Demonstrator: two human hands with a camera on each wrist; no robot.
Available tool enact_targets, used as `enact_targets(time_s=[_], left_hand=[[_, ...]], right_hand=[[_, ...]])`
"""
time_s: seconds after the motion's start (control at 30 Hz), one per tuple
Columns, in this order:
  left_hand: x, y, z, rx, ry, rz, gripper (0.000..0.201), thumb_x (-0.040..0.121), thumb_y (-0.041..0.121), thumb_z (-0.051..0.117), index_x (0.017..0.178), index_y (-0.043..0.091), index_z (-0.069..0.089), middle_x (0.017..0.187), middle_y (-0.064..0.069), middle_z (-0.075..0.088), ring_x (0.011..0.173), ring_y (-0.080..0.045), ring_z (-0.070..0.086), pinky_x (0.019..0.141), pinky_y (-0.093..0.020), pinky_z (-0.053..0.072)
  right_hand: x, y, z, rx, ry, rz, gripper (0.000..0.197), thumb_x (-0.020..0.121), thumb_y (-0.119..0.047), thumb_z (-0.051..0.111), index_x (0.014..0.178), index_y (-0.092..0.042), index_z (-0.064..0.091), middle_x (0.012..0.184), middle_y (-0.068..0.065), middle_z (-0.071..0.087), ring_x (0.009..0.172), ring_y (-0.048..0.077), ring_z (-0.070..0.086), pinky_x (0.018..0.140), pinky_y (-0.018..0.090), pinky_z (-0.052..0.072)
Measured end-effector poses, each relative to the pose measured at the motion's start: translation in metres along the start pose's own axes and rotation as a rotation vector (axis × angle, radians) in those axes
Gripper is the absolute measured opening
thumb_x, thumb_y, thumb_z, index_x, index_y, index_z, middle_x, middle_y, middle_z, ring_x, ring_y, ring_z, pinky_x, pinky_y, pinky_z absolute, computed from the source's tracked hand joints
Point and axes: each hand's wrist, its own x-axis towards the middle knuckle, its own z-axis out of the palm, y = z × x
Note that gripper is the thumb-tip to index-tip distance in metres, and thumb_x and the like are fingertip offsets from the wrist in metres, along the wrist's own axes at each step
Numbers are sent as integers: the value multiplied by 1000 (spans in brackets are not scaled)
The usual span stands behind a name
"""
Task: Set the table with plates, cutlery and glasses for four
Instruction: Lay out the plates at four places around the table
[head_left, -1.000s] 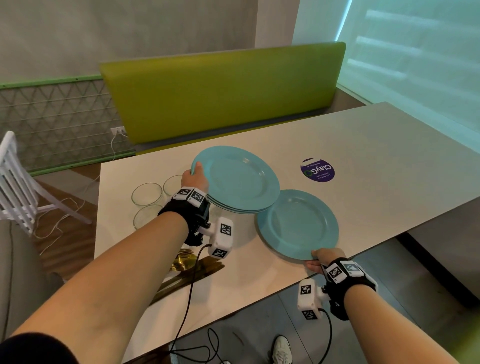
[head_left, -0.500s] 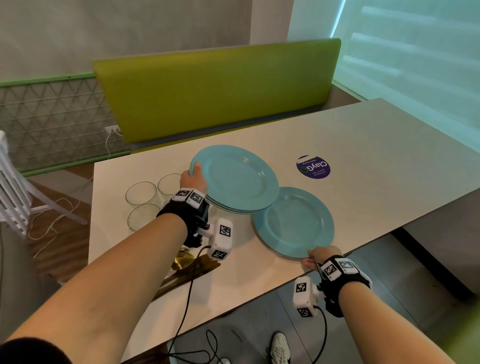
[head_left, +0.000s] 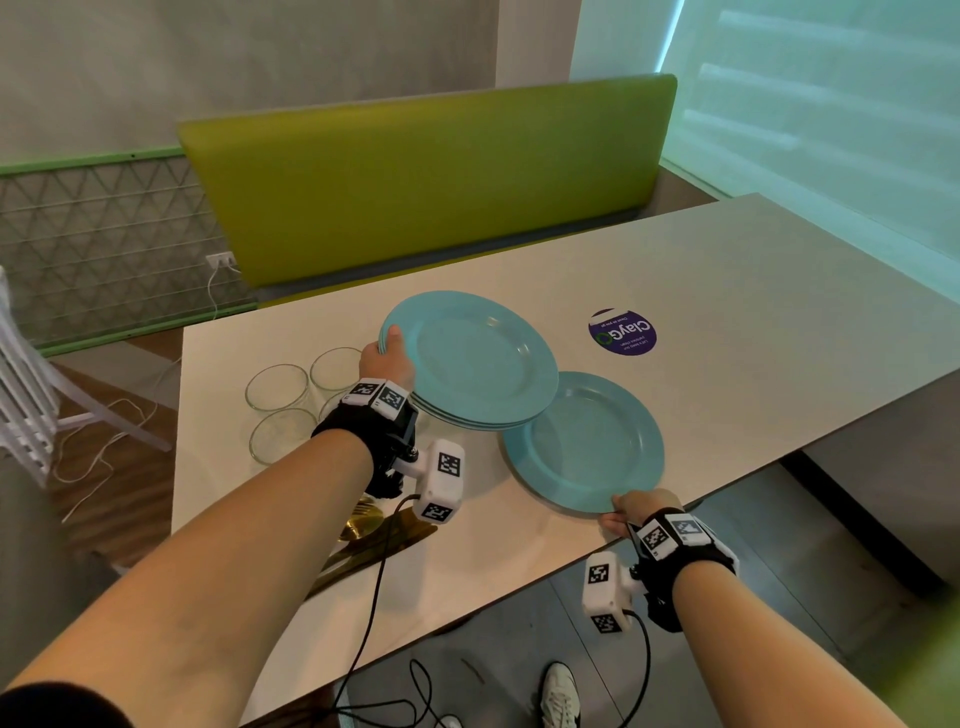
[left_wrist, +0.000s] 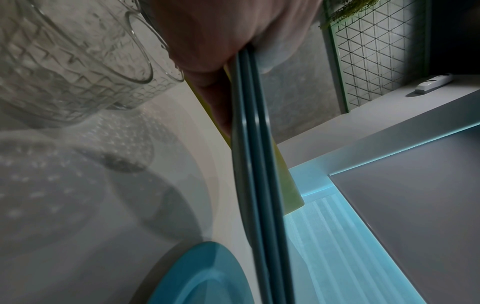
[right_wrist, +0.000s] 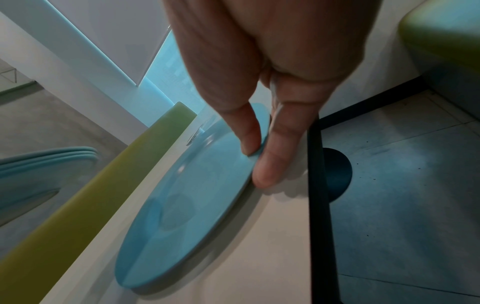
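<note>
My left hand grips the left rim of a stack of three blue plates, held a little above the white table; the stacked plate rims show between thumb and fingers in the left wrist view. A single blue plate lies flat by the near table edge, partly under the stack. My right hand pinches the single plate's near rim, thumb on top and finger at the edge. Several clear glasses stand left of the stack. Gold cutlery lies under my left wrist.
A purple round sticker sits on the table right of the plates. A green bench backrest runs along the far side. A white chair stands on the left. Cables hang below the near edge.
The single plate has slid slightly left along the near edge with my right hand on its rim. The stack in my left hand stays about where it was.
</note>
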Motion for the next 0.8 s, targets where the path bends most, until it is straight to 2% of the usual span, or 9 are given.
enact_targets(time_s=[0.1,0.3,0.37,0.43,0.47,0.53,0.57,0.67,0.8], left_hand=[[-1,0,0,31,5,4,56,98,43,38,134,1,47,132,-18,55,117,-34,55,95,-35,45],[-2,0,1,31,-9,-5,56,98,44,38,133,2,48,131,-17,55,117,-34,55,96,-35,44],[-2,0,1,21,-20,-7,56,97,46,39,132,3,49,129,-17,56,115,-35,56,99,-38,46],[-4,1,3,-10,-43,-23,58,94,49,39,130,5,50,127,-16,58,113,-36,57,100,-43,47],[-4,1,4,-24,-60,-35,59,93,51,40,129,6,51,127,-16,59,112,-37,58,100,-45,47],[-7,4,6,-34,-93,-39,58,93,51,40,127,6,52,124,-16,60,110,-37,59,99,-46,48],[-9,6,8,-24,-108,-31,57,93,50,39,126,6,53,124,-16,60,110,-37,59,99,-46,48],[-17,14,16,-15,-166,-8,56,94,49,40,124,4,55,123,-16,61,111,-37,59,99,-47,48],[-21,23,37,-37,-251,14,57,92,50,42,121,3,58,124,-19,61,111,-37,60,99,-48,48]], right_hand=[[-1,-1,1,-43,3,14,41,91,0,52,131,5,44,105,17,59,69,25,63,45,22,55],[-2,-4,-3,-137,13,0,42,90,-2,55,130,4,46,126,21,57,74,25,62,47,22,56],[-2,-6,-5,-185,55,1,43,88,-6,58,128,4,48,125,19,57,88,28,64,64,30,61],[-4,-13,-4,-306,155,-4,46,84,-12,62,127,2,51,124,19,59,106,31,63,86,39,57],[-6,-20,-4,-370,221,4,49,82,-15,64,127,1,51,123,19,60,108,32,62,89,40,55],[-15,-39,-2,-416,333,-7,53,79,-20,68,123,3,51,114,21,63,99,35,65,84,41,56],[-24,-52,0,-382,334,-47,50,80,-23,69,118,4,52,105,21,65,90,36,67,79,43,57],[-52,-89,7,-172,180,-234,29,92,-32,56,104,-6,49,74,14,53,58,29,58,58,40,53],[-86,-131,8,-47,63,-343,34,98,-43,38,106,-11,44,81,10,51,59,25,53,57,35,49]])
